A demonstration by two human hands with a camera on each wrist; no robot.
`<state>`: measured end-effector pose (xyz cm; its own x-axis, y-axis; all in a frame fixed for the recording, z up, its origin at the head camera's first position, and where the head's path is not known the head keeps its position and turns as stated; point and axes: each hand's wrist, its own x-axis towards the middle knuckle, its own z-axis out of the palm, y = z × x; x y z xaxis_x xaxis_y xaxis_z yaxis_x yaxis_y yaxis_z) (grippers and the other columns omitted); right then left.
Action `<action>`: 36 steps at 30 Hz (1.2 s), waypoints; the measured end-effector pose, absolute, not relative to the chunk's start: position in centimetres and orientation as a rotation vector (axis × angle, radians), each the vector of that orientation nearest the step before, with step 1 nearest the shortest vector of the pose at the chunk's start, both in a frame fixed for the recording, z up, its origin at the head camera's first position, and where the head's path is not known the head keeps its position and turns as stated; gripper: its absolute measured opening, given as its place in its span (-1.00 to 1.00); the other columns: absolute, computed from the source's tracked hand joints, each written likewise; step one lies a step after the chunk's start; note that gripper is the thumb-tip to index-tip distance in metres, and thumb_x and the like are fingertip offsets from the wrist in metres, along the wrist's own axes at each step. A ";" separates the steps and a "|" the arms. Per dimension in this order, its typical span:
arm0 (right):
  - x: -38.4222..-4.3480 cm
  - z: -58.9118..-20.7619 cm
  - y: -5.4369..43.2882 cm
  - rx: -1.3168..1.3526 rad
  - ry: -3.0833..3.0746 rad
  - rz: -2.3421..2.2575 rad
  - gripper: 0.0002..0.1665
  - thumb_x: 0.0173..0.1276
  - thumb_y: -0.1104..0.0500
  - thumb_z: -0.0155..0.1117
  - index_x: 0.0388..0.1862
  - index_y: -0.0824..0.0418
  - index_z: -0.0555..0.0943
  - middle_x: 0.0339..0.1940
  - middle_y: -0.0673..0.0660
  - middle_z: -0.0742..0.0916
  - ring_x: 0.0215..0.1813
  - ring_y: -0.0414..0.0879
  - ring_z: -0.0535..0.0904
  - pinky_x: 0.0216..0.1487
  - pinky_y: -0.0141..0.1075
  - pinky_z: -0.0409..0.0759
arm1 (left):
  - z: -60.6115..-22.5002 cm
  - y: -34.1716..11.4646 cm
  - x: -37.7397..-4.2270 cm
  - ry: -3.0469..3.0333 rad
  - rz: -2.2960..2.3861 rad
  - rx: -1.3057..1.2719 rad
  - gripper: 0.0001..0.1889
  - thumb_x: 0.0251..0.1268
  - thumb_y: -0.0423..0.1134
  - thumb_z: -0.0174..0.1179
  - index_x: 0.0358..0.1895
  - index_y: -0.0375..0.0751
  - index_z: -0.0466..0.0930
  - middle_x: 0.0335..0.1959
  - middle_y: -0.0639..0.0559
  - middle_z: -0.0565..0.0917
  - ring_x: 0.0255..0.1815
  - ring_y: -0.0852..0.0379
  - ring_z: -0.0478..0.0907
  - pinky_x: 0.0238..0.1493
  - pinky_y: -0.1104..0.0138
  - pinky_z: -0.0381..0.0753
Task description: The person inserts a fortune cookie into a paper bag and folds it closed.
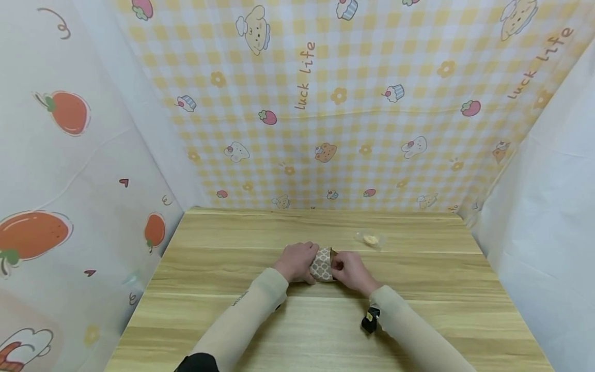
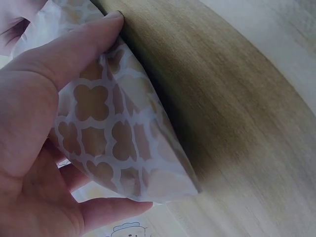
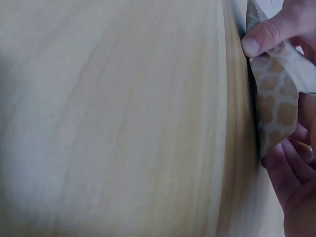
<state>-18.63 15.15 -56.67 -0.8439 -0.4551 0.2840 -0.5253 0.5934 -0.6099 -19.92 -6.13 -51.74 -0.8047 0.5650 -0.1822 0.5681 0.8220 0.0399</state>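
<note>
A small flat paper bag [image 1: 321, 266], beige-brown with a white lattice pattern, lies between both hands over the middle of the table. My left hand [image 1: 297, 261] grips it from the left. In the left wrist view the thumb presses across the top face of the bag [image 2: 92, 101], with the other fingers underneath. My right hand [image 1: 354, 271] has its fingers curled at the bag's right end, pinching near the edge, where a brown strip shows. The patterned bag [image 3: 276, 106] appears at the right side of the right wrist view, creased and tilted. Its contents are hidden.
Behind and right of the hands, a small clear packet [image 1: 371, 239] with something pale yellow lies on the wood-grain table [image 1: 223, 243]. A yellow checked cloth [image 1: 325, 124] hangs along the back edge, with white cloths at both sides.
</note>
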 end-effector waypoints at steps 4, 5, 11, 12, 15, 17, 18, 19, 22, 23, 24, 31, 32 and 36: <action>-18.9 -56.4 15.2 0.812 -2.728 1.239 -0.72 0.20 0.43 0.45 -0.49 0.08 0.63 -0.50 -0.10 0.70 -0.42 -0.34 0.58 -0.38 -0.41 0.63 | -51.7 -6.1 -20.0 2.819 -0.047 0.897 -0.17 -0.03 0.25 0.62 0.23 -0.07 0.46 0.09 0.05 0.63 -0.02 0.04 0.64 -0.06 0.11 0.71; -19.0 -56.3 15.2 0.807 -2.730 1.261 -0.72 0.20 0.43 0.45 -0.49 0.07 0.63 -0.51 -0.10 0.70 -0.43 -0.34 0.58 -0.38 -0.40 0.63 | -51.7 -6.1 -20.0 2.818 -0.052 0.899 -0.18 -0.02 0.25 0.62 0.23 -0.06 0.47 0.09 0.05 0.63 -0.03 0.04 0.65 -0.07 0.11 0.71; -19.3 -55.6 14.8 0.790 -2.751 1.181 -0.70 0.14 0.42 0.41 -0.61 0.06 0.66 -0.60 -0.14 0.67 -0.51 -0.35 0.50 -0.43 -0.42 0.55 | -51.6 -6.1 -20.0 2.819 -0.053 0.906 -0.21 -0.03 0.25 0.62 0.19 -0.05 0.48 0.06 0.06 0.63 -0.07 0.04 0.64 -0.11 0.10 0.71; -19.3 -55.5 14.8 0.785 -2.755 1.166 -0.71 0.13 0.42 0.41 -0.63 0.06 0.67 -0.61 -0.14 0.68 -0.52 -0.35 0.49 -0.44 -0.42 0.54 | -51.6 -6.1 -20.0 2.819 -0.052 0.908 -0.21 -0.03 0.25 0.62 0.18 -0.05 0.48 0.05 0.06 0.63 -0.08 0.04 0.64 -0.11 0.11 0.70; -19.4 -55.4 14.7 0.760 -2.764 1.168 -0.72 0.11 0.44 0.38 -0.64 0.10 0.69 -0.62 -0.11 0.69 -0.54 -0.35 0.47 -0.45 -0.42 0.52 | -51.5 -6.1 -19.9 2.818 -0.052 0.914 -0.22 -0.03 0.26 0.62 0.17 -0.05 0.48 0.04 0.06 0.62 -0.09 0.05 0.63 -0.12 0.11 0.70; -19.4 -55.3 14.6 0.739 -2.769 1.196 -0.72 0.12 0.44 0.36 -0.65 0.11 0.70 -0.63 -0.10 0.69 -0.56 -0.34 0.46 -0.46 -0.42 0.51 | -51.5 -6.1 -20.0 2.818 -0.051 0.914 -0.21 -0.03 0.26 0.62 0.18 -0.06 0.48 0.05 0.05 0.62 -0.08 0.04 0.64 -0.11 0.10 0.70; -19.4 -55.4 14.6 0.729 -2.772 1.207 -0.71 0.13 0.45 0.35 -0.65 0.11 0.70 -0.63 -0.10 0.68 -0.57 -0.34 0.45 -0.47 -0.42 0.50 | -51.5 -6.1 -20.0 2.819 -0.052 0.913 -0.21 -0.03 0.26 0.62 0.19 -0.06 0.48 0.05 0.05 0.62 -0.07 0.04 0.64 -0.10 0.10 0.70; -19.3 -55.4 14.6 0.721 -2.773 1.222 -0.70 0.14 0.45 0.34 -0.66 0.11 0.69 -0.64 -0.09 0.67 -0.58 -0.33 0.44 -0.48 -0.41 0.48 | -51.6 -6.1 -20.0 2.819 -0.052 0.913 -0.20 -0.03 0.26 0.62 0.20 -0.06 0.48 0.06 0.05 0.62 -0.06 0.04 0.64 -0.10 0.10 0.70; -19.3 -55.7 14.6 0.700 -2.774 1.273 -0.68 0.17 0.46 0.31 -0.67 0.12 0.66 -0.65 -0.11 0.63 -0.59 -0.32 0.42 -0.47 -0.41 0.46 | -51.7 -6.1 -20.1 2.821 -0.049 0.907 -0.19 -0.04 0.26 0.62 0.22 -0.05 0.49 0.07 0.05 0.63 -0.04 0.03 0.64 -0.08 0.08 0.70; -19.3 -55.8 14.6 0.692 -2.776 1.293 -0.67 0.18 0.46 0.31 -0.67 0.11 0.66 -0.64 -0.12 0.63 -0.58 -0.31 0.43 -0.47 -0.41 0.46 | -51.7 -6.1 -20.1 2.820 -0.047 0.904 -0.18 -0.04 0.26 0.62 0.22 -0.05 0.48 0.08 0.05 0.63 -0.04 0.02 0.64 -0.08 0.08 0.70; -19.3 -56.0 14.6 0.680 -2.778 1.312 -0.67 0.18 0.46 0.30 -0.67 0.12 0.64 -0.64 -0.12 0.62 -0.57 -0.30 0.43 -0.46 -0.40 0.46 | -51.7 -6.1 -20.1 2.819 -0.045 0.899 -0.18 -0.04 0.26 0.62 0.23 -0.05 0.48 0.09 0.05 0.63 -0.02 0.02 0.64 -0.07 0.07 0.70; -18.9 -56.7 14.4 0.573 -2.779 1.473 -0.71 0.19 0.45 0.34 -0.62 0.13 0.70 -0.54 -0.07 0.69 -0.44 -0.24 0.53 -0.35 -0.39 0.54 | -52.0 -6.2 -20.0 2.815 -0.016 0.870 -0.13 -0.07 0.28 0.63 0.27 -0.03 0.47 0.12 0.06 0.62 0.03 0.01 0.61 -0.04 0.04 0.68; -18.8 -56.8 14.4 0.565 -2.774 1.502 -0.72 0.19 0.45 0.36 -0.60 0.14 0.71 -0.52 -0.06 0.70 -0.43 -0.23 0.54 -0.34 -0.39 0.55 | -52.0 -6.2 -20.0 2.817 -0.018 0.870 -0.13 -0.07 0.29 0.63 0.27 -0.02 0.47 0.13 0.06 0.62 0.04 0.01 0.61 -0.04 0.04 0.68; -18.7 -57.1 14.4 0.553 -2.757 1.618 -0.80 0.18 0.46 0.36 -0.48 0.18 0.68 -0.46 0.02 0.72 -0.38 -0.22 0.58 -0.34 -0.40 0.57 | -52.1 -6.2 -20.1 2.823 -0.023 0.870 -0.14 -0.08 0.30 0.63 0.25 -0.01 0.46 0.12 0.07 0.60 0.05 0.01 0.59 -0.05 0.04 0.67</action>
<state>-18.75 14.43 -57.06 -0.9367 -0.3402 0.0827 -0.2381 0.4458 -0.8629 -20.07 -6.23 -52.11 -0.8106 0.5563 -0.1827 0.5592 0.8280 0.0404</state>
